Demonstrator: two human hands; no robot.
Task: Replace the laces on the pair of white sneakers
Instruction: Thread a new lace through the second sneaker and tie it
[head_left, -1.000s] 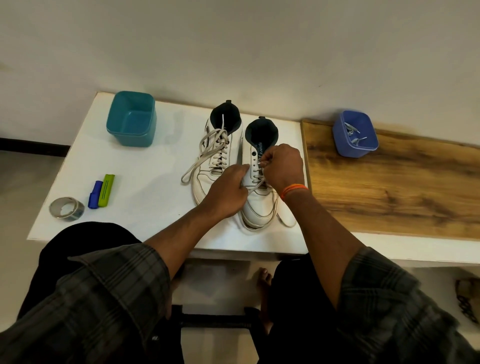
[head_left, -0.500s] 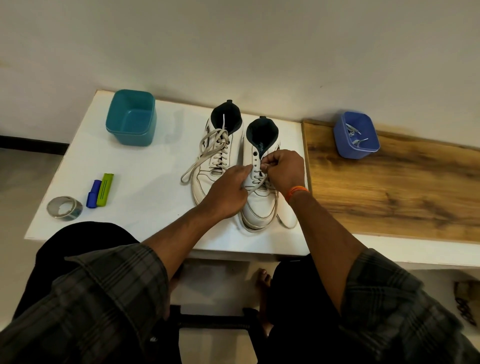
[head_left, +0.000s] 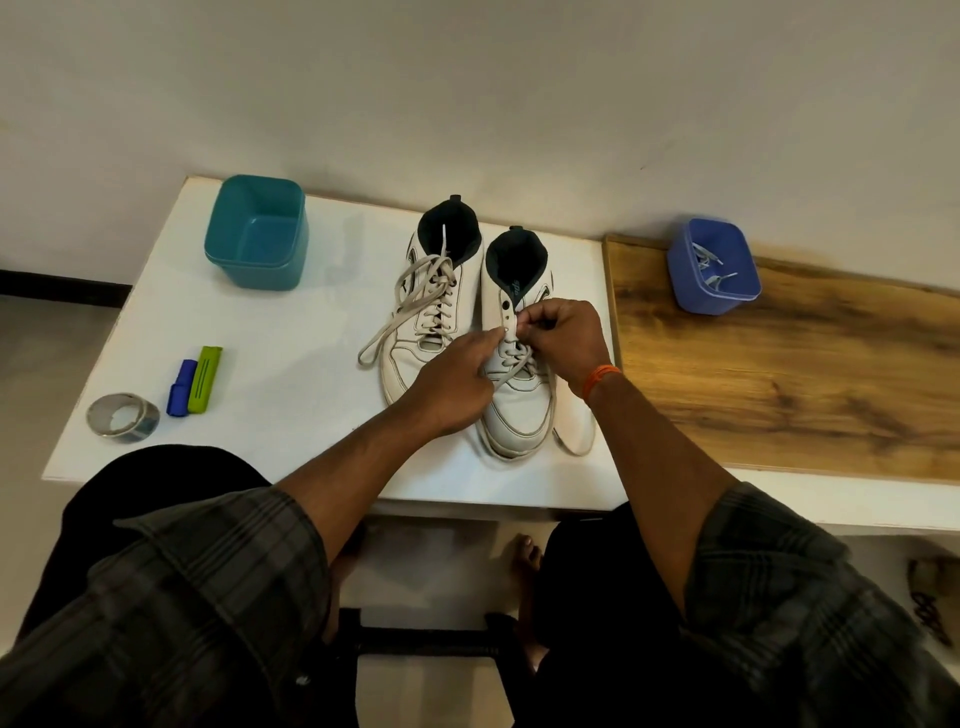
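On the white counter (head_left: 291, 332) the right sneaker (head_left: 517, 395) stands beside its pair, and both the left hand (head_left: 457, 384) and the right hand (head_left: 563, 343) pinch its lace (head_left: 511, 364), which looks soft and limp, so it is probably best held near its stiff tip.

The person wears a dark plaid shirt (head_left: 197, 597) with sleeves rolled to the elbows. An orange thread band (head_left: 597, 378) circles the right wrist. Dark trousers (head_left: 156, 478) cover the legs.

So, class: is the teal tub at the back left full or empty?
Empty. The teal tub stands upright on the white table, its bare inside bottom in plain view.
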